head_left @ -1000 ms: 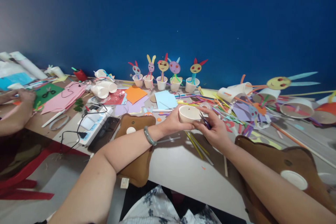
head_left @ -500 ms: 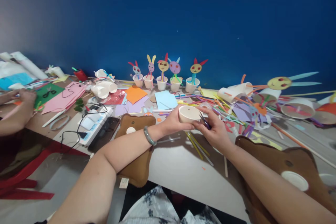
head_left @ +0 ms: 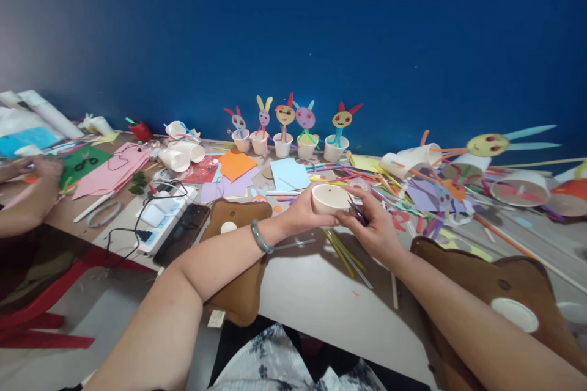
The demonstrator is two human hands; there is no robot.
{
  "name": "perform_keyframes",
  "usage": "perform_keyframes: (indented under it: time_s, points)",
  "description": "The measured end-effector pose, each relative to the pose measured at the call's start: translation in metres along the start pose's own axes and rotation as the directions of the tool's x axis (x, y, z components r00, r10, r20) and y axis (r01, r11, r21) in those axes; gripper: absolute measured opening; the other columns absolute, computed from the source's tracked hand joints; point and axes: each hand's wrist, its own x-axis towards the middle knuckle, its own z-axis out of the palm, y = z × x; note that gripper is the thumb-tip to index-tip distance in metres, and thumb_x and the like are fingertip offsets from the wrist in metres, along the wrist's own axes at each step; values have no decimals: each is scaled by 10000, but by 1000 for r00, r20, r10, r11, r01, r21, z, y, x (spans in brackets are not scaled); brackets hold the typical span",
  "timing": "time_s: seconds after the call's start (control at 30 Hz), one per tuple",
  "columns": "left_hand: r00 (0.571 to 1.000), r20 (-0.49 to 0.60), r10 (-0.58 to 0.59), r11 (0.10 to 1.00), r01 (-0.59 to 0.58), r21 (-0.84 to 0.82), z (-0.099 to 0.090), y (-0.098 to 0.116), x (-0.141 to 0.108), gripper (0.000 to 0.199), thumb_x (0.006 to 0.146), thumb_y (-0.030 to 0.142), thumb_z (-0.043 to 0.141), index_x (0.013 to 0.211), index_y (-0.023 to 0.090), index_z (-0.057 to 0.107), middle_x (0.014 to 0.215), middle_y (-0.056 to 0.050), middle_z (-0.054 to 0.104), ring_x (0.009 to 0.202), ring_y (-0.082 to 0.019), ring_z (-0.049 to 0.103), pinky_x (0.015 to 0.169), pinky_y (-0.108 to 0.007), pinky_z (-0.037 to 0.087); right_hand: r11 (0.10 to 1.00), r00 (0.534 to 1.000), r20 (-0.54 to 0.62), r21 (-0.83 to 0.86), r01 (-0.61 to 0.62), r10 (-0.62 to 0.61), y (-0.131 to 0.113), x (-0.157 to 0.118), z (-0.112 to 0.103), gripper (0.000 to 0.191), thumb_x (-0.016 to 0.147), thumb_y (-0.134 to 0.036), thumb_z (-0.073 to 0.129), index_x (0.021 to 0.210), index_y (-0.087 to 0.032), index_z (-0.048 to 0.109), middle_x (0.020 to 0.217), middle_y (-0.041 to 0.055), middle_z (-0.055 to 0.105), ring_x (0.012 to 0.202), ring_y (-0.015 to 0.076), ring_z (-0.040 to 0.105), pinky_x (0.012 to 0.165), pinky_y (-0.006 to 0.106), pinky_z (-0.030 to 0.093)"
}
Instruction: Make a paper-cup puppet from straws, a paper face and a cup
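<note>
A white paper cup (head_left: pixel 329 200), bottom end facing up with a small dark hole in it, is held above the table's front part. My left hand (head_left: pixel 308 211) wraps round the cup's left side. On the other side, my right hand (head_left: pixel 373 223) is closed on a pair of small scissors (head_left: pixel 358 211), and its fingers also touch the cup. The scissors' blades point up at the cup's right edge. Beneath my hands lie yellow-green and clear straws (head_left: pixel 343 250).
Paper-faced figures in cups (head_left: pixel 283 145) stand along the blue wall. Brown plush cushions (head_left: pixel 243 293) lie on both sides. A power strip (head_left: pixel 167 220) with cables is at left, near another person's hands (head_left: pixel 46 171). Tipped cups (head_left: pixel 410 162) and loose straws cover the right.
Almost nothing differs. Both my hands, the cup and the scissors keep the same place.
</note>
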Motion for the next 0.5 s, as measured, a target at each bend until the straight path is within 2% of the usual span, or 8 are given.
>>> perform_keyframes:
  time_s: [0.2, 0.5]
  points:
    - [1000, -12, -2, 1000, 2, 6, 0, 0, -1, 673, 589, 227, 862, 1168, 163, 525, 1177, -92, 633, 1144, -270, 594, 1014, -408, 456, 999, 1000, 8, 22, 25, -25, -2, 0, -1, 471, 888, -470, 681, 1283, -235, 581, 1241, 124, 684, 978, 258, 714, 868, 406, 594]
    - [1000, 2, 7, 999, -7, -43, -1, -5, 1, 728, 570, 249, 896, 1182, 171, 510, 1194, -98, 630, 1156, -276, 595, 1014, -420, 462, 999, 999, -2, -15, 46, -46, -1, 1, 0, 453, 900, -452, 667, 1284, -228, 580, 1223, 120, 695, 993, 259, 710, 861, 386, 589]
